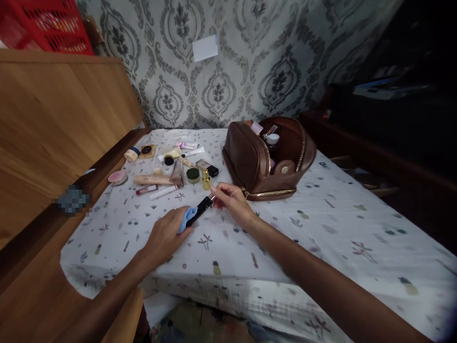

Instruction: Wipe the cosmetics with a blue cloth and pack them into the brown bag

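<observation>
A slim black cosmetic tube point(200, 210) is held at a slant between both hands, above the printed cloth. My left hand point(169, 231) is closed around its lower end with a crumpled light blue cloth point(187, 219) pressed against it. The fingers of my right hand point(232, 200) pinch the upper end, which looks pinkish. Just beyond that end stands a small gold bottle point(206, 180), close to a dark green-lidded jar point(193, 175). To the right of my right hand sits a brown makeup bag point(246, 157), unzipped, with several cosmetics inside.
Several cosmetics lie on the white printed tablecloth point(243, 257): a beige tube point(152, 179), a pink compact point(117, 177) and a black-ended box point(210, 168). A wooden panel point(64, 95) borders the left, with a red basket point(57, 26) on top. The patterned wall point(217, 90) closes off the back.
</observation>
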Tool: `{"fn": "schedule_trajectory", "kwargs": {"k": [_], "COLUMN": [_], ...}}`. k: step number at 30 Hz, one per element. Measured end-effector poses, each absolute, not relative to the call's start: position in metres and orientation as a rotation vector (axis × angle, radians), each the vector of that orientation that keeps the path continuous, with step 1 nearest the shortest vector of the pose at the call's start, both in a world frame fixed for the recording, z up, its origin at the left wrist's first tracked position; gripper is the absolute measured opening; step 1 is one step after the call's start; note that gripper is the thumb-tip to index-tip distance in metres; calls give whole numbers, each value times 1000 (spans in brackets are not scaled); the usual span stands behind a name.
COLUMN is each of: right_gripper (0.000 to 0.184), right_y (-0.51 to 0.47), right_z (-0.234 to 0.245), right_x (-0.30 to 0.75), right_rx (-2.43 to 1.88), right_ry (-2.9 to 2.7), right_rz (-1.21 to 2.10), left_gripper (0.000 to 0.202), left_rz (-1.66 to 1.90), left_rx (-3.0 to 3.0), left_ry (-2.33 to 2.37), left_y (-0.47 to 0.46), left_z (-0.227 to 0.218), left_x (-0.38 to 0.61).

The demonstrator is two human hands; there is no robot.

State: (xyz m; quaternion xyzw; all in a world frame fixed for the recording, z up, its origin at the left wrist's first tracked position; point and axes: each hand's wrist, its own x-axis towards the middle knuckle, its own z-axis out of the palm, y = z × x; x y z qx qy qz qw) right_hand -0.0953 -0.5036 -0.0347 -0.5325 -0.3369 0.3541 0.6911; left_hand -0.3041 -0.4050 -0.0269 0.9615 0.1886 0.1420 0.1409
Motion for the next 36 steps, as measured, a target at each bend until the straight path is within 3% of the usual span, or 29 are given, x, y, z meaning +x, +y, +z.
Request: {"fn": "schedule_trajectory", "kwargs": {"k": [5, 14, 36], "right_gripper": [46, 37, 47], "right_y": [-507, -508, -505], "right_z": [-31, -28, -40], "right_x": [-95, -92, -92], "right_rx": [-1178, -1109, -1151], "right_ry": [-739, -714, -703], "right_rz": [828, 831, 853], "left_gripper": [31, 41, 40], "left_rz": [297, 224, 460], "left_rx": [2530, 2228, 2489], "left_ry": [515, 442, 547], "left_y": [-402, -389, -392], "left_z": [-13, -14, -46], "left_x": [-304, -300, -306]}}
